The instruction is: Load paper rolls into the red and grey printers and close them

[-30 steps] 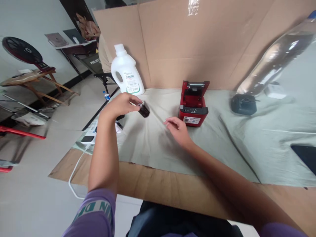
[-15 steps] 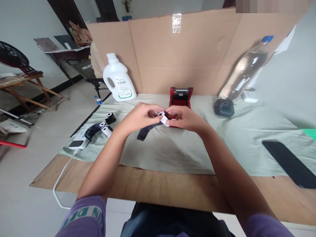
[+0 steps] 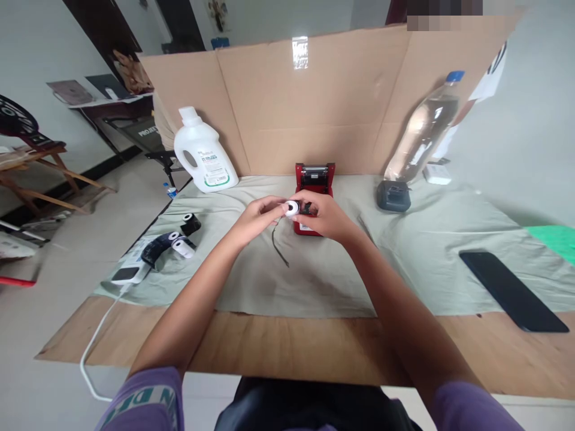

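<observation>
Left hand (image 3: 258, 219): pinching one side of a small paper roll (image 3: 293, 209). Right hand (image 3: 324, 216): gripping the other side. Roll: before the open red machine (image 3: 298, 177), hollow end now facing the wearer; loose strip (image 3: 275, 246), broad half a second ago, hangs edge-on, suggesting in-hand turning. Left: three further rolls (image 3: 191, 225) on cloth (image 3: 251, 293).

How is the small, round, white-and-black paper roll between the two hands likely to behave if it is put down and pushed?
The paper roll would probably roll if laid on its side, given its round end. The thin dark strip below it hangs curved, so it seems floppy and might drag.
</observation>
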{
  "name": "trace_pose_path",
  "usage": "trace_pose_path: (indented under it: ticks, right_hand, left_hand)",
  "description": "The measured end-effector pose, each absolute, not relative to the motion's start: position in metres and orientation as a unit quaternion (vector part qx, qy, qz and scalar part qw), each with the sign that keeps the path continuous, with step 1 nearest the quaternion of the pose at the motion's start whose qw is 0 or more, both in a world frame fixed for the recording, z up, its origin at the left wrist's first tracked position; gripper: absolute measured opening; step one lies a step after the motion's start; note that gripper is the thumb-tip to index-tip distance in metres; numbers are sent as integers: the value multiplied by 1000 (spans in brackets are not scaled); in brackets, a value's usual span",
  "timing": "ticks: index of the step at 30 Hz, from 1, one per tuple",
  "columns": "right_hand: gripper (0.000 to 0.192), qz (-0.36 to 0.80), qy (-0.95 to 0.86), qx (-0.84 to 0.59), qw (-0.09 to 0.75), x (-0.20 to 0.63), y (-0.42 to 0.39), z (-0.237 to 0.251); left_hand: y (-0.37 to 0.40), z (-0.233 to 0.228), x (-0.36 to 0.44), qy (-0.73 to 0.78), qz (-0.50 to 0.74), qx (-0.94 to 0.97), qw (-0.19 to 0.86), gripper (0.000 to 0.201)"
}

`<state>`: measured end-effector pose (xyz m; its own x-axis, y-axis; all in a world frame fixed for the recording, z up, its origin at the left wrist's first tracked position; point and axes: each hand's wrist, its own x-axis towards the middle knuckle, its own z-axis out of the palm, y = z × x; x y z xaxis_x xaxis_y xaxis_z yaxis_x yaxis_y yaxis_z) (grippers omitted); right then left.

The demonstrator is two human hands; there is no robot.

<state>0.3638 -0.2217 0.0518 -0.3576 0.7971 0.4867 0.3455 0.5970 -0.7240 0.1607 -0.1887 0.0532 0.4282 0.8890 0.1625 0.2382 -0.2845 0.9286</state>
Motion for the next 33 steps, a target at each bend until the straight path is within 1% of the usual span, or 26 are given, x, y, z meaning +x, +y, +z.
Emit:
trace_pose_path:
  ticks: [2,3,5,6,8,12,14,16,18,21,23,25,27,33]
  right_hand:
    - [20,268,-779,-354,443,364,-222,51]
    - [21,269,-779,-351,444,365,-221,51]
    - [27,277,-776,-353,443,366,-220,50]
    - [32,287,-769,-360,442,368,-219,50]
    - [38,321,-741,-390,443,370,-217,49]
    - [31,373,-677,-472,424,367,-214,47]
    - [32,372,-672,-493,408,364,-214,45]
    - [33,351,-673,-511,402,363,-214,42]
    - [31,317,-678,-530,399,367,-210,40]
    - [27,261,-685,-552,397,381,-196,39]
    - [25,240,-681,-560,406,394,-182,40]
    - [24,223,-684,-565,405,406,-165,40]
    - [24,200,-694,-579,379,413,-150,38]
    - [30,135,-709,-648,242,411,-126,19]
  left_hand:
    - [-186,51,160,376,346,696,504,55]
    - [-185,49,160,371,350,690,514,56]
    - [-185,46,161,370,374,687,501,57]
    - [-186,44,163,375,389,692,479,57]
    - [-190,41,166,392,414,719,398,56]
    - [-202,37,177,409,410,792,193,52]
    - [-207,34,183,403,403,808,148,50]
    - [-210,28,189,399,407,810,136,50]
    - [-209,19,194,401,410,804,156,54]
    - [-205,3,201,413,414,769,259,65]
    - [-202,-6,204,419,434,726,329,63]
    - [-200,-13,208,420,458,691,369,59]
    - [-201,-18,212,420,458,678,393,58]
    - [-205,-29,220,417,413,681,438,62]
